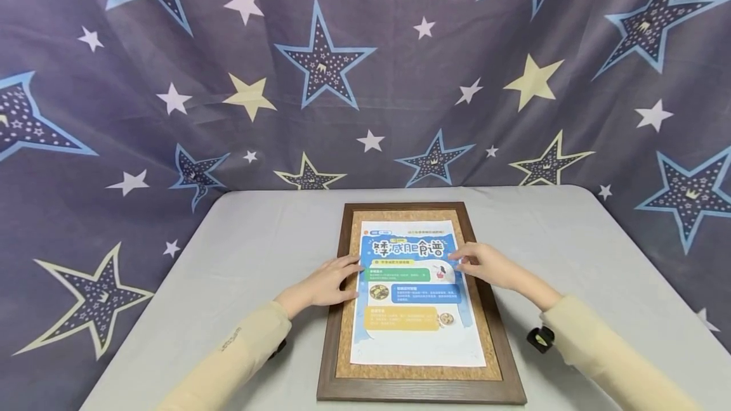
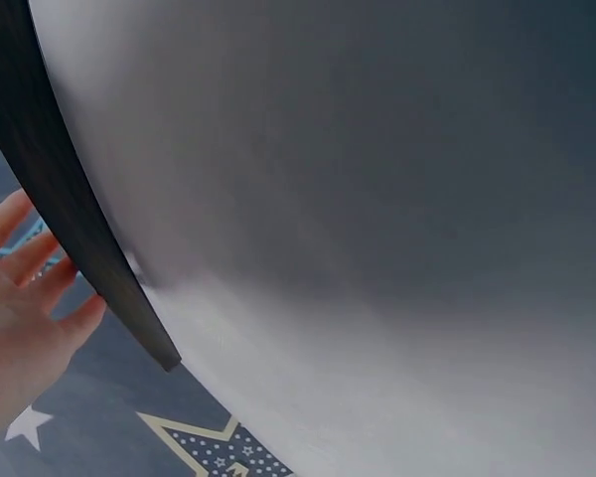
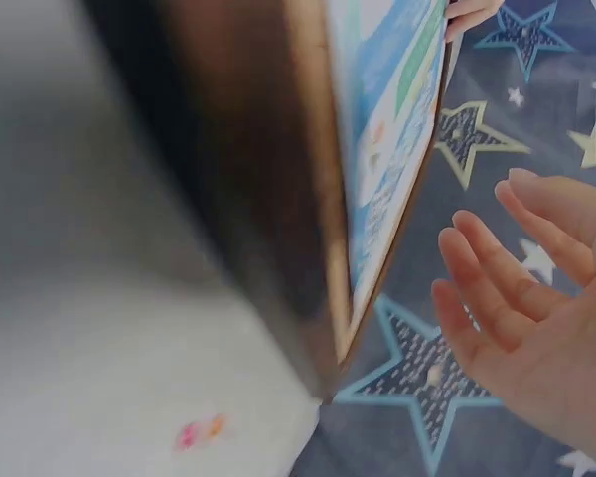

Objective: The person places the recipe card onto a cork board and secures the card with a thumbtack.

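A printed paper poster (image 1: 417,349) with coloured text boxes and food pictures lies on a cork board (image 1: 419,371) that has a dark brown wooden frame (image 1: 419,391). My left hand (image 1: 322,284) reaches over the frame's left side, its spread fingertips at the poster's left edge. In the left wrist view, the left hand (image 2: 25,323) shows beyond the dark frame edge (image 2: 74,204). On the other side, my right hand (image 1: 493,265) has its fingertips at the poster's upper right edge. The right wrist view has the right hand (image 3: 536,308) with loosely bent fingers holding nothing.
The board stands on a table with a light grey cover (image 1: 274,233). Behind and beside the table hangs a dark curtain (image 1: 394,100) with star prints. A small black device (image 1: 540,339) sits at the right sleeve (image 1: 594,347).
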`<state>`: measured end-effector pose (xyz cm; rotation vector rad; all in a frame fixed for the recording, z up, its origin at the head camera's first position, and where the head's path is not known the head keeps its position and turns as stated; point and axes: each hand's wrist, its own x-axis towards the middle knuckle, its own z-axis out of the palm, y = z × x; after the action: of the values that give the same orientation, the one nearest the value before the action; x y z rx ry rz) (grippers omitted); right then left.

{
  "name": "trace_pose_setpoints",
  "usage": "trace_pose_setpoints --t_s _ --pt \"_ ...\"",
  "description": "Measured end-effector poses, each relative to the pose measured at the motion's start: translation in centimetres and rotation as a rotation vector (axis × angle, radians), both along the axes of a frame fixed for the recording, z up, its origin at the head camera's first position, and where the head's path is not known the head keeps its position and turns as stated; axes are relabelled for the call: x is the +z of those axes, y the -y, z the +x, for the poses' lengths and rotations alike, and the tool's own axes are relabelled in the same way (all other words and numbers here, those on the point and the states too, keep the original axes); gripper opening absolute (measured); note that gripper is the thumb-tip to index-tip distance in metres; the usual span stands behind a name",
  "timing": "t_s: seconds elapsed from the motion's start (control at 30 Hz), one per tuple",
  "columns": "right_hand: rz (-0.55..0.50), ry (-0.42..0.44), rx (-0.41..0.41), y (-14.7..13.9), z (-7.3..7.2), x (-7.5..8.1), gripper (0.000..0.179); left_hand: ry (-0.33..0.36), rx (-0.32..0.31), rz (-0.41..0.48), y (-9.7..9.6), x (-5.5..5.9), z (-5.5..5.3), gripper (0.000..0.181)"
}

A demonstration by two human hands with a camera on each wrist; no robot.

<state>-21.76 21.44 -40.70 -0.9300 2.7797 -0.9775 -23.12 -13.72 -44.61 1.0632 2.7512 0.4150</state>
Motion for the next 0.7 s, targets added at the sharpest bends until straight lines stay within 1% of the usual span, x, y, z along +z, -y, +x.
trace_pose_setpoints --t_s 0.1,0.27,0.47,0.53,0.7 --pt "0.009 -0.049 -0.045 -1.6 0.8 -0.6 0.02 -0.001 0.0 -0.02 0.0 0.0 -0.1 0.057" --pt "-0.005 -0.111 -0.113 -4.2 2.0 -1.2 0.02 -0.001 -0.006 -0.041 0.0 -0.1 -0.2 0.057" --pt "-0.015 -0.188 -0.127 -6.4 2.6 -1.8 0.022 0.001 -0.009 -0.056 0.0 0.0 -0.1 0.057" --pt "-0.016 -0.198 -0.128 -6.9 2.7 -2.0 0.023 0.0 -0.013 -0.06 0.0 0.0 0.0 0.057" --pt "-0.008 -0.176 -0.133 -7.5 2.7 -2.1 0.022 0.004 -0.015 -0.06 0.0 0.1 0.0 0.057"
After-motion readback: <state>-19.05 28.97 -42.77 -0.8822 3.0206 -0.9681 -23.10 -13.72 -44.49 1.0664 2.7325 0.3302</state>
